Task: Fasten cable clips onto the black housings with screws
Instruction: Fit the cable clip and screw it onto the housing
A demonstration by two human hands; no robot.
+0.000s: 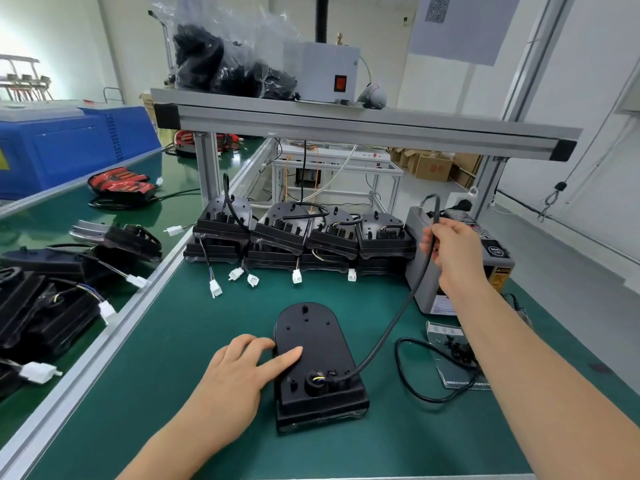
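Green matting covers the surface [194,341]. One black housing [318,341] lies flat on it near the middle of the view, rounded end toward 12 o'clock and square end toward 6 o'clock. The left hand [239,372] comes in from 7 o'clock and rests on the housing's 9 o'clock side. Its fingers are straight, the forefinger lies flat on the top face, and it curls round nothing.

A black cable [391,327] leaves the housing near its square end and climbs toward 1 o'clock. There the right hand [450,251] grips it in the air, fingers wrapped round it, and the cable's free end sticks up past the fist. The hands are well apart.

At 12 o'clock a row of housings [304,237] is stacked along the back edge, with white connectors [297,276] hanging down in front. A grey machine [498,258] stands at 2 o'clock, partly behind the right forearm. At 3 o'clock a clear packet [450,348] of small black parts lies on the surface, with a loose cable loop [408,382] beside it. At 9 o'clock, beyond an aluminium rail, more housings [52,299] lie on a neighbouring green belt.
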